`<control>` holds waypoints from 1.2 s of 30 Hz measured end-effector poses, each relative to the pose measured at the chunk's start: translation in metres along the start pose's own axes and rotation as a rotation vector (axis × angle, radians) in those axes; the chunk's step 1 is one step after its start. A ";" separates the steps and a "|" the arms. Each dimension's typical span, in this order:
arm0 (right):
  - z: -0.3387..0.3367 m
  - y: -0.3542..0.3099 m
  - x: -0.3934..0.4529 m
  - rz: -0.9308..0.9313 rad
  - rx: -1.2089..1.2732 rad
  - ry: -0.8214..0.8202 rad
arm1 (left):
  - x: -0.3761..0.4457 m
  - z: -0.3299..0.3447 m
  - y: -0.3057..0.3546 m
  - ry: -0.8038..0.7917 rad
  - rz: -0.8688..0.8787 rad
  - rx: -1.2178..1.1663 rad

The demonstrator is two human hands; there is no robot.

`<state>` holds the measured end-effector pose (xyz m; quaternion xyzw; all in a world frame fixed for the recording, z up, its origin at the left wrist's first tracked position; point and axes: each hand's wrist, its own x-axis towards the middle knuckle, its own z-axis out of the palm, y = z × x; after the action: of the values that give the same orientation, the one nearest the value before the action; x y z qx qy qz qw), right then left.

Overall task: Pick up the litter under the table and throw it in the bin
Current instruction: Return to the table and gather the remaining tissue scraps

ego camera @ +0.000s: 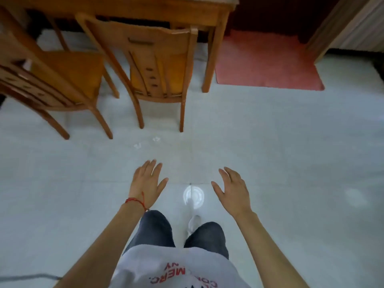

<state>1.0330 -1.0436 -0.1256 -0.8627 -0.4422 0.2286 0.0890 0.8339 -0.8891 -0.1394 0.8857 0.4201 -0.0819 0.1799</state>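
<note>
Two small white scraps of litter lie on the pale tiled floor just in front of the chairs, one (137,145) to the left and one (156,139) to the right. My left hand (146,182) hovers palm down, fingers spread, a short way nearer to me than the scraps; a red string circles its wrist. My right hand (233,189) is also open and holds nothing, farther right. The wooden table (214,15) stands at the top of the view. No bin is in sight.
Two wooden chairs stand pushed towards the table, one (62,80) at left and one (160,65) in the middle. A pink mat (268,61) lies right of the table leg. A bright round light reflection (193,196) shows on the floor between my hands.
</note>
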 end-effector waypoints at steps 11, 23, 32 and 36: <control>0.022 -0.069 0.085 -0.276 -0.073 -0.154 | -0.007 -0.009 -0.062 0.069 -0.321 -0.140; 0.058 -0.164 0.204 -0.242 -0.123 -0.191 | 0.095 -0.040 -0.178 0.050 -0.338 -0.188; 0.088 -0.195 0.289 -0.278 -0.181 -0.249 | 0.163 -0.026 -0.215 -0.022 -0.363 -0.202; 0.114 -0.195 0.333 -0.312 -0.187 -0.289 | 0.193 0.001 -0.225 -0.019 -0.427 -0.244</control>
<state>1.0059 -0.6659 -0.2617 -0.7466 -0.5977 0.2914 -0.0215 0.7817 -0.6203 -0.2538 0.7475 0.6030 -0.0750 0.2683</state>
